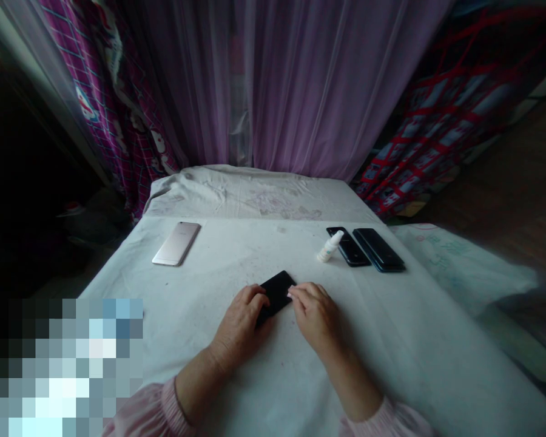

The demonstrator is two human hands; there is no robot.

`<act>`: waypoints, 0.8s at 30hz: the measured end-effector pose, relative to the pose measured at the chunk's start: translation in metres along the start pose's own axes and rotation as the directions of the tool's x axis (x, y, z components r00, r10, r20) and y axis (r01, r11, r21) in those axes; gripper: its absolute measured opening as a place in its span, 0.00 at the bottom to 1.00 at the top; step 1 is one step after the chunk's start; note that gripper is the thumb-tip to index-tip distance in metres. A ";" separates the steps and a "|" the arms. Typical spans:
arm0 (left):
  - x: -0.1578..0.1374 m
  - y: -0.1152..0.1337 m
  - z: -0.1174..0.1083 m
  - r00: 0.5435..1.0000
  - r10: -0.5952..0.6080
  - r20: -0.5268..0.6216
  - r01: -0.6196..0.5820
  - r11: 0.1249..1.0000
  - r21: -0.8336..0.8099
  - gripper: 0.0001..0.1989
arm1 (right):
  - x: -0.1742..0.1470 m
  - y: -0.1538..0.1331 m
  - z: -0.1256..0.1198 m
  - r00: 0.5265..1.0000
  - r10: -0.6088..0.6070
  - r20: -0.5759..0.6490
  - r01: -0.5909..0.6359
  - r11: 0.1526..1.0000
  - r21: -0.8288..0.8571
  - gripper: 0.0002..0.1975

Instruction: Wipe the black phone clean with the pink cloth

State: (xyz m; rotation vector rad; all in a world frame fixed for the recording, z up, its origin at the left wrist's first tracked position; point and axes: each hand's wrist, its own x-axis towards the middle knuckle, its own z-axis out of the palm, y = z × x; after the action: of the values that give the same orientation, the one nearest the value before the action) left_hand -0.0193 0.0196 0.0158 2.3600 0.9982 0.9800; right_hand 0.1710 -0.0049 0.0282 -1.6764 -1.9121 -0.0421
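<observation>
A black phone (277, 295) lies tilted on the white cloth in front of me. My left hand (242, 315) grips its left side, with the fingers bent over the edge. At the phone's right edge, my right hand (316, 312) is closed in a pinch. A tiny pale bit shows at those fingertips; whether it is a held thing or a fingernail, I cannot tell. Beyond my right hand stands a small white spray bottle (330, 247).
Right of the bottle lie a dark phone (349, 247) and a stack of dark phones (380, 250). A rose-gold phone (177, 244) rests at the left. Purple curtains (300, 91) hang behind the cloth-covered table (236, 240). The lower left corner is pixelated.
</observation>
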 end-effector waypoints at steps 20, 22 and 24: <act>0.002 0.004 -0.003 1.000 -0.015 0.012 0.015 1.000 0.009 0.09 | -0.005 -0.001 0.003 0.998 -0.045 -0.034 0.047 0.996 0.079 0.11; 0.002 0.003 -0.003 1.000 -0.005 0.010 0.005 1.000 0.016 0.09 | -0.006 -0.007 0.004 0.997 -0.081 -0.017 0.082 0.990 0.118 0.12; 0.001 0.002 -0.002 1.000 -0.001 0.009 0.001 1.000 0.024 0.10 | -0.006 -0.007 0.004 0.997 -0.080 -0.008 0.080 0.989 0.126 0.12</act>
State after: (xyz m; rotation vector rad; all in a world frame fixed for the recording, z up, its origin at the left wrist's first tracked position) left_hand -0.0193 0.0191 0.0189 2.3810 1.0130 0.9610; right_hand 0.1630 -0.0101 0.0249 -1.5155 -1.9373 0.0438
